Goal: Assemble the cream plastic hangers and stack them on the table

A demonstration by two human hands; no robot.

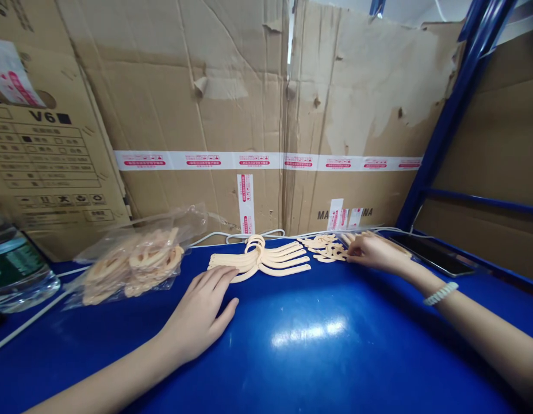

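Observation:
Several beige clothes hangers [283, 259] lie fanned and overlapping on the blue tabletop, their hooks bunched at the back. My left hand [201, 313] rests at their left ends, fingers stretched out and thumb apart, touching the nearest arms. To the right is a loose pile of small curved beige pieces [329, 248]. My right hand [372, 252] is at the right edge of that pile, its fingers pinched together. What is between those fingertips is too small to make out. Partly behind the right hand lie straight beige strips [350, 237].
A clear plastic bag [132, 264] of beige parts sits at left, beside a water bottle [16, 264]. A dark phone [434, 256] lies at right. White cables [223, 234] run along the back, before upright cardboard [197, 115]. A blue metal post [443, 115] stands at right.

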